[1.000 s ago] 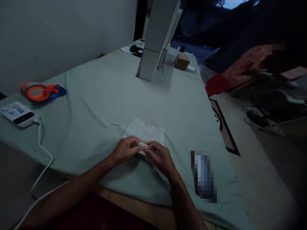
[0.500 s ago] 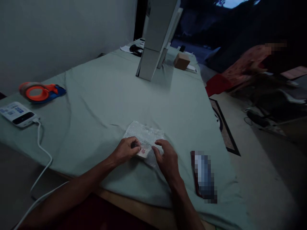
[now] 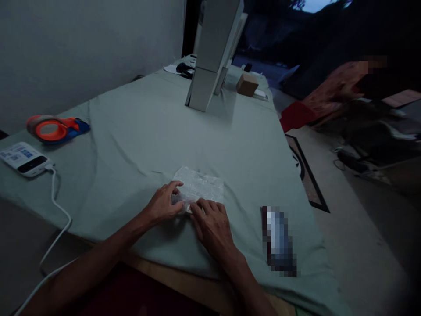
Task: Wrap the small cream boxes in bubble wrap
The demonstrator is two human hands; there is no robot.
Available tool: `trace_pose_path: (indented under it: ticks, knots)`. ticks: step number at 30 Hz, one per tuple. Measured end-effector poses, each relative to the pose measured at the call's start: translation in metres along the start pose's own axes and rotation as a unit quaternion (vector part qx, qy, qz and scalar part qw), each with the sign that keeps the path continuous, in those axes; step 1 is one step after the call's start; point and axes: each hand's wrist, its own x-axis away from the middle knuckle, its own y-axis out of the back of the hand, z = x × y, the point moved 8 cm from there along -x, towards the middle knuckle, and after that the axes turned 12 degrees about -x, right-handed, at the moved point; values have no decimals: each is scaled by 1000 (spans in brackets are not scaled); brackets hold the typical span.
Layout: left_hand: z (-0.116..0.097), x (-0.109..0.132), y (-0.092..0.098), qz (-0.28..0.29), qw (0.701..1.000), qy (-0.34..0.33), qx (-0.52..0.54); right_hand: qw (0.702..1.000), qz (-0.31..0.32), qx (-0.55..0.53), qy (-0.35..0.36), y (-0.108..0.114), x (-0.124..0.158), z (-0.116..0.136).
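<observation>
A piece of clear bubble wrap [image 3: 204,184] lies on the cloth near the table's front edge, its far part flat. The near part is folded up between my hands. My left hand [image 3: 163,202] is curved round the left end of the fold, its thumb in front and its index finger stretched over the top. Fingers bent and close together, my right hand [image 3: 213,223] presses on the near right part of the wrap, its thumb hidden. What lies inside the fold is covered.
At the left are an orange and blue tape dispenser [image 3: 55,129] and a white device [image 3: 24,159] with a cable [image 3: 55,206]. A blurred-out phone-like object [image 3: 279,241] lies right. Further back stand tall pale boxes [image 3: 210,57] and a brown carton [image 3: 247,84]. A person [image 3: 338,87] is at the right.
My right hand has moved left and down onto the wrap, its fingers closing together. The near part is folded over, covering the reddish marks. My left hand has shifted slightly left.
</observation>
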Motion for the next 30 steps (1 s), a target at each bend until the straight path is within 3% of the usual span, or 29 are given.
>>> trace_pose_path:
  ticks: [7,12,16,23,27,30]
  knots:
    - [6,-6,-6,-18,987,0,-161,998,36,52,1,-1,-10,4]
    - [12,3,10,-50,977,32,-205,996,58,59,30,0,-14,7]
    - [26,8,13,16,974,100,-202,995,61,64,41,3,-16,8]
    - [29,4,0,44,993,113,15,995,64,68,42,0,-15,7]
    - [11,4,-18,55,970,98,215,996,63,62,34,-1,-15,6]
    - [0,4,-24,51,955,117,266,996,69,40,28,3,-14,7]
